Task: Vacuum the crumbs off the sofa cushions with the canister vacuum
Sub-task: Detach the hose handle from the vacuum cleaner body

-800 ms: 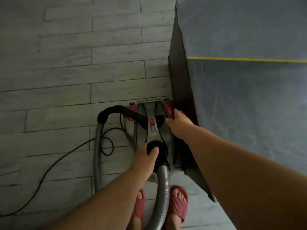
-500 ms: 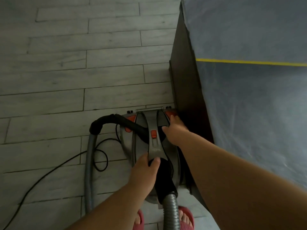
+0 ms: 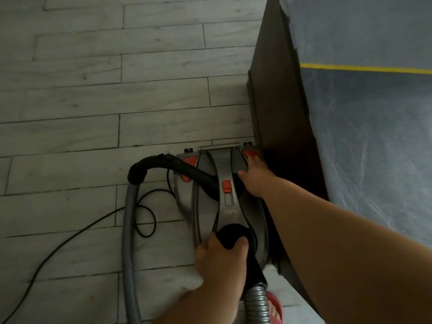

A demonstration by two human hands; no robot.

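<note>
A grey canister vacuum with orange buttons sits on the floor against the dark side panel of the sofa. My left hand grips the black hose connector at the near end of the canister. My right hand rests on the far right part of the canister, fingers reaching to an orange button. The grey ribbed hose loops out to the left and ends in a black bent handle. The sofa's blue-grey cushions fill the right side.
The black power cord trails in a loop over the pale wood-look floor to the lower left. A yellow seam line crosses the sofa. My foot in a red slipper stands just behind the canister.
The view has dropped closer to the vacuum. My right hand slid toward the far right orange button. My left hand wrapped further round the black hose connector.
</note>
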